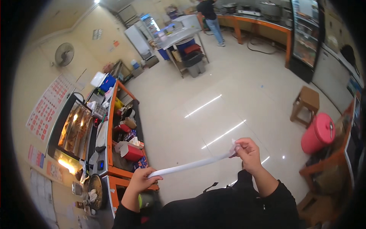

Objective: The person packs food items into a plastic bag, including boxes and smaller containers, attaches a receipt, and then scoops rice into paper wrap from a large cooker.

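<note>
A long, narrow white strip [191,166], which could be folded plastic or paper, stretches between my two hands above the tiled floor. My left hand [143,178] pinches its lower left end between thumb and fingers. At the upper right, my right hand [248,153] grips the other end, where a crumpled whitish bit sticks up past the thumb. The strip slopes upward to the right and looks nearly taut. Both hands are held out in front of my black top.
An orange-framed counter [110,137] with a lit food display case [75,126] runs along the left. Red boxes [131,151] sit on its lower shelf. To the right stand a brown stool [307,100] and a pink lidded bucket [317,134]. Further off, a person [211,20] stands past a metal table [180,37].
</note>
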The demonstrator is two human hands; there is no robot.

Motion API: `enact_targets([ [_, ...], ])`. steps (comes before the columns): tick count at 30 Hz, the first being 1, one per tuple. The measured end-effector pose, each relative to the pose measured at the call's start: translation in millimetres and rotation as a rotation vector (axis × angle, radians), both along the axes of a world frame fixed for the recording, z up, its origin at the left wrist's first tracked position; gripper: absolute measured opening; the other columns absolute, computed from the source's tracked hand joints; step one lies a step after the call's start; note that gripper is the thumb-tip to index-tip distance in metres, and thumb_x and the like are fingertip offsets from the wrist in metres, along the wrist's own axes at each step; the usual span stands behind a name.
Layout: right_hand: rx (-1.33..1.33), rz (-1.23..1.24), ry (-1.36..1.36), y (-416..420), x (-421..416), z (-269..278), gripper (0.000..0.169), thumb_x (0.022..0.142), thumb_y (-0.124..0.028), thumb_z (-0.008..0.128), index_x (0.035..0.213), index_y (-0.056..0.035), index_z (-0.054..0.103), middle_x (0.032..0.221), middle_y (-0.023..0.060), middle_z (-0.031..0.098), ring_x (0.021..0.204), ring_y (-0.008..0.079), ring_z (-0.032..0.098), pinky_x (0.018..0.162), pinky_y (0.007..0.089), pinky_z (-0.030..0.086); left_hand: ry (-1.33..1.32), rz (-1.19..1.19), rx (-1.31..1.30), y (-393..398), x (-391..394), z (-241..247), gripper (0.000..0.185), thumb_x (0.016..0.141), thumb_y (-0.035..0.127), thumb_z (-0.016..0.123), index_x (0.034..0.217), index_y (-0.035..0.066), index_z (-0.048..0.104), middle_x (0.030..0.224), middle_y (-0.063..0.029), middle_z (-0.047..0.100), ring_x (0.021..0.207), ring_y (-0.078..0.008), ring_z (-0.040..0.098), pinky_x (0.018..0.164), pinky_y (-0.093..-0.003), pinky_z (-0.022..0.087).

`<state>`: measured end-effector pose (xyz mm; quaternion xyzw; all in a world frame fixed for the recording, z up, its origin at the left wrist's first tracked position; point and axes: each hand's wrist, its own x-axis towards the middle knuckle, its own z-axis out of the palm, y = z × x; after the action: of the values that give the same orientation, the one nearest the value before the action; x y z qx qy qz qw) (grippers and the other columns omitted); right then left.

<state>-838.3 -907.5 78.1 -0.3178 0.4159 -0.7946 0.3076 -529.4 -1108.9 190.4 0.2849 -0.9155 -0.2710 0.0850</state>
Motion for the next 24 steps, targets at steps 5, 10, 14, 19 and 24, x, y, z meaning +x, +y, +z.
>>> enact_targets([
  [5,0.012,0.222,0.284,-117.7,-114.6,53.5,0.028,0.085,0.004,0.051,0.110,-0.0056,0.058,0.091,0.0063,0.060,0.082,0.0121,0.059,0.072,0.0263,0.050,-0.137,0.173,-0.023,-44.5,-56.4,18.3,0.009,0.079,0.013,0.068,0.085,0.006,0.068,0.064,-0.0108,0.062,0.057,-0.0177,0.061,0.054,-0.0288,0.046],
  [10,-0.086,0.446,0.995,-251.2,-204.0,83.8,0.026,0.075,0.001,0.058,0.097,-0.0111,0.066,0.077,0.0061,0.056,0.069,0.0210,0.058,0.062,0.0303,0.048,0.067,0.294,0.093,-91.4,-119.9,33.9,0.023,0.086,0.025,0.060,0.081,0.004,0.065,0.063,-0.0097,0.060,0.056,-0.0173,0.059,0.054,-0.0297,0.045],
  [14,-0.109,0.617,0.988,-378.6,-210.0,44.6,0.017,0.075,-0.003,0.059,0.087,-0.0117,0.068,0.073,0.0069,0.055,0.066,0.0235,0.057,0.059,0.0338,0.047,0.619,0.506,0.267,-134.5,-141.2,-12.0,0.041,0.089,0.036,0.056,0.071,0.000,0.061,0.060,-0.0011,0.054,0.055,-0.0087,0.050,0.050,-0.0246,0.038],
  [19,-0.126,0.855,1.037,-499.7,-206.6,-11.3,0.016,0.078,-0.007,0.058,0.089,-0.0109,0.069,0.073,0.0073,0.055,0.066,0.0227,0.057,0.059,0.0331,0.046,0.905,0.767,0.211,-221.1,-192.1,-35.8,0.041,0.086,0.039,0.058,0.074,-0.001,0.061,0.064,0.0001,0.055,0.056,-0.0079,0.049,0.050,-0.0231,0.036],
  [24,0.192,1.060,0.899,-566.5,-276.1,-35.2,0.022,0.078,-0.003,0.053,0.093,-0.0077,0.069,0.076,0.0062,0.057,0.067,0.0162,0.059,0.060,0.0295,0.048,1.142,0.798,0.221,-364.9,-303.5,-53.4,0.062,0.086,0.055,0.050,0.107,-0.003,0.056,0.110,-0.0124,0.055,0.097,-0.0194,0.056,0.085,-0.0329,0.045],
])
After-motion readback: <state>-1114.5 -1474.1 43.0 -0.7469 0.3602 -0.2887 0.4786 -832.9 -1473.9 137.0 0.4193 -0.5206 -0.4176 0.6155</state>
